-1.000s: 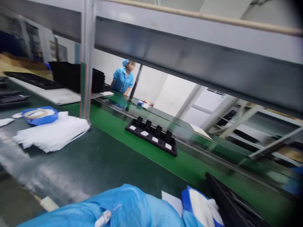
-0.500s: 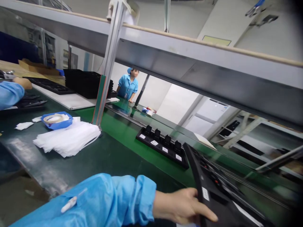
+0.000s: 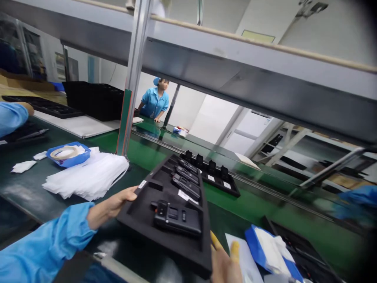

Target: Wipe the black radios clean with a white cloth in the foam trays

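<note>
A black foam tray [image 3: 141,226] is held tilted above the green bench. Several black handheld devices, like two-way radios, lie in its slots; the nearest device [image 3: 178,218] has a stubby knob. My left hand [image 3: 116,202] grips the tray's left edge, thumb on top beside a white label. At the near right corner is my right hand [image 3: 225,263], yellow covers on two fingertips, closed against the tray's side. The tray partly hides its fingers.
Behind it, another black tray [image 3: 232,188] lies on the green belt. White sheets [image 3: 85,179] and a blue box with tape [image 3: 69,154] sit left, near a metal post [image 3: 134,74]. A blue box of wipes [image 3: 269,251] stands right. Co-workers are left and beyond the belt.
The device tray has moved from the right side to the middle and now shows its top. My left hand has moved left with it, and my right hand has come into view.
</note>
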`<state>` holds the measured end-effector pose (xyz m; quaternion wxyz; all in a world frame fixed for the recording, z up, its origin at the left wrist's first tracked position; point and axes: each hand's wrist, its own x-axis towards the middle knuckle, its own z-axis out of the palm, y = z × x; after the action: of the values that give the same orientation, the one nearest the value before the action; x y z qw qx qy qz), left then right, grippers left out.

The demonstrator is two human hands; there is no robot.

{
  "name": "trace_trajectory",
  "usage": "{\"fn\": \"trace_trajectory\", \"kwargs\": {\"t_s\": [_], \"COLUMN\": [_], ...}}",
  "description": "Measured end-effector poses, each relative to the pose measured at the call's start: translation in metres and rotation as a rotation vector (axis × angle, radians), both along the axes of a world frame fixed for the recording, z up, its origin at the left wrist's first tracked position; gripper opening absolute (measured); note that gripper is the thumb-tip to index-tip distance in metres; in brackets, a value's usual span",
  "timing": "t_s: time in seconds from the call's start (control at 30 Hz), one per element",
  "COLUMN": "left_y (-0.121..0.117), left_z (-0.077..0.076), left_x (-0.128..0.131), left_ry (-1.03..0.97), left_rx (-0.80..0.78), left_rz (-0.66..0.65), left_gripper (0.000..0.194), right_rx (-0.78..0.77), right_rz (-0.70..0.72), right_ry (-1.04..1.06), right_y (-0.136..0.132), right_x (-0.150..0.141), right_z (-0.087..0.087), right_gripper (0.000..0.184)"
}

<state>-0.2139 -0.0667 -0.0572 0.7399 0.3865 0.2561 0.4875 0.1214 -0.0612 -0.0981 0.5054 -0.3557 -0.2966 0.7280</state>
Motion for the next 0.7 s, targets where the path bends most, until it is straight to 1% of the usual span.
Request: {"fn": "trace_trajectory", "kwargs": {"t_s": [0.03,0.07,0.1,0.23,0.33,0.37,0.4,0.43,0.47,0.5,0.53,0.57,0.6,0.63,0.67,0.7], "left_y": [-0.005,-0.01,-0.013,-0.015,-0.008,-0.006,-0.004,-0.001,0.001,0.003,0.005,0.007,0.009,0.01,0.011,0.011], "left_z": [-0.004,-0.009,-0.014,-0.028,-0.028,-0.025,-0.022,-0.018,-0.014,-0.011,-0.007,-0.005,-0.003,-0.001,0.0,0.001], "left_x": [-0.01,-0.02,-0.028,-0.051,-0.06,-0.063,-0.065,-0.066,-0.068,-0.069,-0.07,-0.07,-0.067,-0.063,-0.056,-0.045], "left_ry": [0.027,0.062,0.101,0.237,0.343,0.38,0.418,0.461,0.515,0.591,0.698,0.841,1.011,1.194,1.368,1.511], "left_rx": [-0.027,-0.064,-0.103,-0.208,-0.266,-0.266,-0.246,-0.211,-0.17,-0.126,-0.084,-0.043,0.006,0.075,0.169,0.282], "left_rz": [0.002,0.001,-0.006,-0.063,-0.149,-0.187,-0.226,-0.264,-0.295,-0.31,-0.301,-0.263,-0.192,-0.089,0.031,0.142], "left_gripper": [0.059,0.059,0.06,0.071,0.077,0.076,0.073,0.068,0.062,0.057,0.053,0.049,0.047,0.046,0.046,0.046], "right_rx": [-0.056,-0.103,-0.114,-0.184,-0.219,-0.217,-0.197,-0.155,-0.089,0.009,0.122,0.241,0.351,0.445,0.509,0.555], "right_rz": [-0.006,-0.012,-0.019,-0.035,0.01,0.032,0.033,0.006,-0.045,-0.135,-0.199,-0.241,-0.29,-0.342,-0.367,-0.343], "right_ry": [0.043,0.043,0.033,-0.084,-0.16,-0.203,-0.262,-0.332,-0.402,-0.461,-0.483,-0.465,-0.423,-0.384,-0.364,-0.374], "right_y": [0.004,0.005,0.005,-0.009,-0.019,-0.02,-0.02,-0.019,-0.017,-0.016,-0.016,-0.017,-0.022,-0.028,-0.038,-0.049], "right_x": [-0.011,-0.021,-0.03,-0.055,-0.063,-0.063,-0.061,-0.058,-0.054,-0.048,-0.042,-0.035,-0.028,-0.02,-0.012,-0.003], "right_z": [-0.003,-0.006,-0.008,-0.026,-0.04,-0.041,-0.039,-0.032,-0.02,-0.003,0.017,0.039,0.061,0.081,0.097,0.108], "right_gripper": [0.055,0.053,0.051,0.063,0.071,0.073,0.075,0.075,0.075,0.072,0.069,0.063,0.056,0.052,0.053,0.056]}}
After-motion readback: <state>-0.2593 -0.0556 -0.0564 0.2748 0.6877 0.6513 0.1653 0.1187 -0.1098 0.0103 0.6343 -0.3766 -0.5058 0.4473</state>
